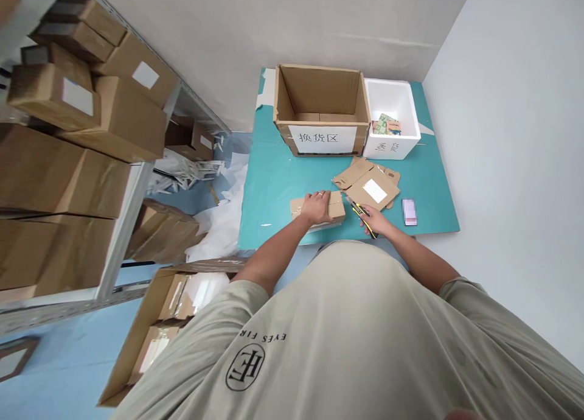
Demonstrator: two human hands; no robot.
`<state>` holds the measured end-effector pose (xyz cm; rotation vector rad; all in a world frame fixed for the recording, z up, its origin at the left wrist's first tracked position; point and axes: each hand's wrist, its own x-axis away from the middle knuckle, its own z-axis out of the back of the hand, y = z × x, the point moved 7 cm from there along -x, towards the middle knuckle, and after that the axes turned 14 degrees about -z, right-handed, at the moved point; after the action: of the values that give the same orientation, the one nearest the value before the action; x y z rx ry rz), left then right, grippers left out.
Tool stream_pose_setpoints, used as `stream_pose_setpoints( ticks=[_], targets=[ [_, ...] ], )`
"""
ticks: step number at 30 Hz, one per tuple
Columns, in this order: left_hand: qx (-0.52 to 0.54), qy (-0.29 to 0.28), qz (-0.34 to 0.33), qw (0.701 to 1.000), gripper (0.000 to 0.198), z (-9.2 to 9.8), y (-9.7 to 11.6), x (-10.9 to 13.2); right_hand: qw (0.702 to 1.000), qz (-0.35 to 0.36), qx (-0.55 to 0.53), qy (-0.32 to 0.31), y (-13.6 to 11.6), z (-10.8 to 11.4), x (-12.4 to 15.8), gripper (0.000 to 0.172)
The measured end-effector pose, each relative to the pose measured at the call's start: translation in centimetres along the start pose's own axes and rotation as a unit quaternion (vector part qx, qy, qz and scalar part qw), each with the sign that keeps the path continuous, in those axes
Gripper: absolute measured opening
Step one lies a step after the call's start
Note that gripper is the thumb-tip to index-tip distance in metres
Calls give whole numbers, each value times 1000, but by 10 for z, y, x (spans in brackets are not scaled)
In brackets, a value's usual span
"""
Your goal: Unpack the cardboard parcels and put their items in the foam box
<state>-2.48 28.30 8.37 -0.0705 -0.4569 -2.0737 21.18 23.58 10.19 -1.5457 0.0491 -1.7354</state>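
My left hand [317, 207] lies on a small flat cardboard box [336, 206], its fingers gripping the top, on the teal mat [269, 192]. My right hand [376, 220] holds a yellow-and-black utility knife [362, 218], which points up and to the left. The knife's tip is near the edge of a flattened, cut cardboard piece [367, 184] with a white label. That piece lies just beyond the knife, apart from the box under my left hand. Part of the small box is hidden by my left hand.
An open cardboard carton [322, 97] with a white Chinese-lettered label and a white foam box [392, 119] holding a colourful packet stand at the mat's far edge. A small blurred card [409, 212] lies to the right. Metal shelves of cardboard boxes [123, 125] stand on the left.
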Motion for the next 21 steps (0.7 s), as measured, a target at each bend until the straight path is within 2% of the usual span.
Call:
stream_pose_setpoints(
  ticks=[9,21],
  targets=[
    [8,0,10,1000,105,0,0,-1,999,19,45,-3,-13,-5,-10,52],
    [1,5,6,1000,107,-2,-1,-1,996,26,86,1,-17,-5,-14,45]
  ],
)
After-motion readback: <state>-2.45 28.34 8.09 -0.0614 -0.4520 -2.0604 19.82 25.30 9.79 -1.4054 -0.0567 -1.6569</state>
